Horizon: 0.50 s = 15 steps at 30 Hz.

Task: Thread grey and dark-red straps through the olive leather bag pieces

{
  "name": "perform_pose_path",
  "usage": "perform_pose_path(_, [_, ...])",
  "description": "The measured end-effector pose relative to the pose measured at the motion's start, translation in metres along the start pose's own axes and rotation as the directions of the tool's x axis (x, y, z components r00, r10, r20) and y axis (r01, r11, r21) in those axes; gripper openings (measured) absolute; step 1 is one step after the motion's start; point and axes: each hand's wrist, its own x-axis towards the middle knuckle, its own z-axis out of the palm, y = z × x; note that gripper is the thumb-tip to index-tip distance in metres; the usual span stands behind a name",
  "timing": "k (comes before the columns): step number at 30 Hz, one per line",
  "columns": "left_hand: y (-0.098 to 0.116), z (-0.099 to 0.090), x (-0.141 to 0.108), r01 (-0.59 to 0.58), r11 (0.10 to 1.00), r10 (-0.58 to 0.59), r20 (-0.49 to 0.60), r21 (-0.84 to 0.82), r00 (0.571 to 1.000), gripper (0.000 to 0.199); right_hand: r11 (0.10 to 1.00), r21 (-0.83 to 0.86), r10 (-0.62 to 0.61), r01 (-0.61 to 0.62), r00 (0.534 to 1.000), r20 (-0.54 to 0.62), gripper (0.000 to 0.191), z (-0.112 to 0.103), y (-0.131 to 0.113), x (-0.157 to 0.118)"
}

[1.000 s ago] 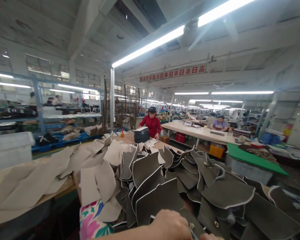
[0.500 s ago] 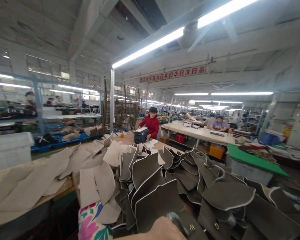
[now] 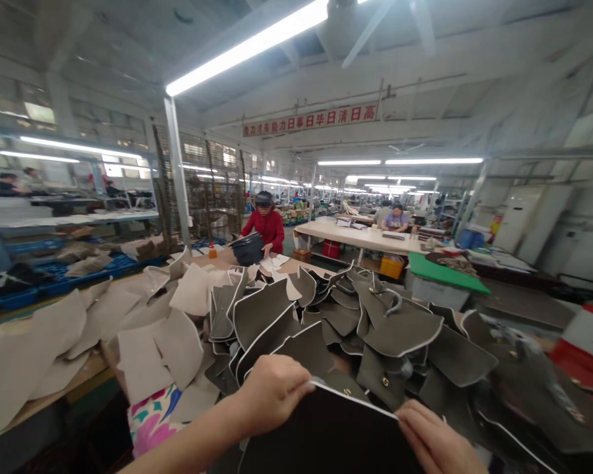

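Low in the head view, a dark leather panel with a white edge is stretched between my hands. My left hand pinches its upper left corner. At its upper right corner, my right hand is closed on the same edge. Just beyond lies a heap of dark olive leather panels, white-edged, some with small gold fittings and clear plastic wrap. Left of the heap, pale beige panels overlap one another. A flowered cloth shows below them. The lower part of the held panel is out of frame.
Across the table, a person in red handles a dark stack beside an orange bottle. A green board tops a grey bin to the right. Farther right stands a red-and-white container. Another person sits at the long table.
My view has turned right and down. Earlier only one hand showed, at the pile's near edge; both hands now hold up a dark panel. The person in red has tilted the dark stack.
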Motion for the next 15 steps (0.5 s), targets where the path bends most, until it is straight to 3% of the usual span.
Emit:
perform_pose_path(5, [-0.008,-0.001,0.005,0.089,0.981,-0.081,0.05,-0.175,0.995,0.027,0.986,0.002,0.165,-0.165,0.985,-0.048,0.023,-0.006,-0.004,-0.002])
perform_pose_path(15, [-0.009,0.0,0.011,0.228,0.877,-0.213,0.082,-0.423,0.974,0.023,0.975,0.069,0.217,-0.21,0.97,-0.108,0.023,-0.001,-0.005,0.004])
